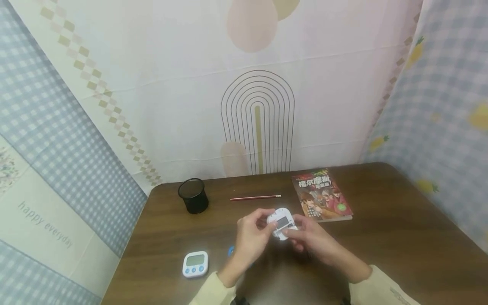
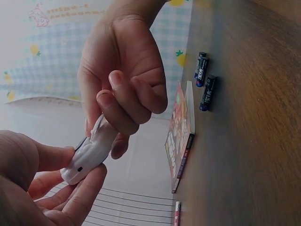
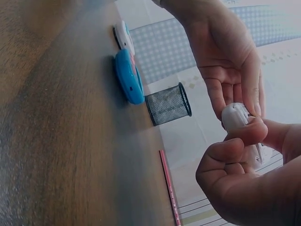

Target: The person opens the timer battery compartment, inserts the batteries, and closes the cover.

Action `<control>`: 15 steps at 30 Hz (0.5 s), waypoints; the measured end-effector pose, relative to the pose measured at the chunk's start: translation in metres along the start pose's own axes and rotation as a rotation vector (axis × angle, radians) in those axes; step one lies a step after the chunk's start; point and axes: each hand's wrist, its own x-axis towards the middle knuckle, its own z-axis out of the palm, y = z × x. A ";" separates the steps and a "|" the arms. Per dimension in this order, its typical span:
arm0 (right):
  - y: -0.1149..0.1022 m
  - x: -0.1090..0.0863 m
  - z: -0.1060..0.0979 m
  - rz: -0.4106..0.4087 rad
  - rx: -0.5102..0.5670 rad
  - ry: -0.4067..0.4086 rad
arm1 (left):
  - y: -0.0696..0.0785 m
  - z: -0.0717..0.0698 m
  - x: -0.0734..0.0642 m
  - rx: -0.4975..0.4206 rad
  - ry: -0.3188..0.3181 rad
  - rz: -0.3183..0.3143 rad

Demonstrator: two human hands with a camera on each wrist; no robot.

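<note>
A small white rounded device (image 1: 282, 213), its shape like that of a kitchen timer, is held up over the table between both hands. A dark rectangle shows on the face turned up in the head view. My left hand (image 1: 250, 238) pinches its left side between thumb and fingers. At the other side my right hand (image 1: 315, 238) grips it, with the thumb lying on the face and the fingers curled. The left wrist view shows the device (image 2: 87, 157) edge-on, partly behind the right fingers. Much of it is covered by fingers in the right wrist view.
A white timer (image 1: 195, 264) with blue buttons lies at left, beside a blue device (image 3: 128, 77). Behind them stands a black mesh pen cup (image 1: 193, 197). A red pencil (image 1: 255, 198) and a book (image 1: 324, 197) lie farther back. Several small batteries (image 2: 207, 93) lie near the book.
</note>
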 end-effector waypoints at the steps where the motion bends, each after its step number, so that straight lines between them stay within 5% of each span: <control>1: 0.001 0.000 0.000 0.009 0.018 0.008 | 0.000 0.000 0.000 0.002 0.004 -0.001; 7: 0.001 0.002 -0.003 0.055 0.065 0.068 | -0.001 -0.001 0.002 0.006 0.038 -0.008; 15: -0.002 0.000 -0.005 0.023 -0.024 0.068 | -0.001 -0.003 0.006 0.005 0.059 0.005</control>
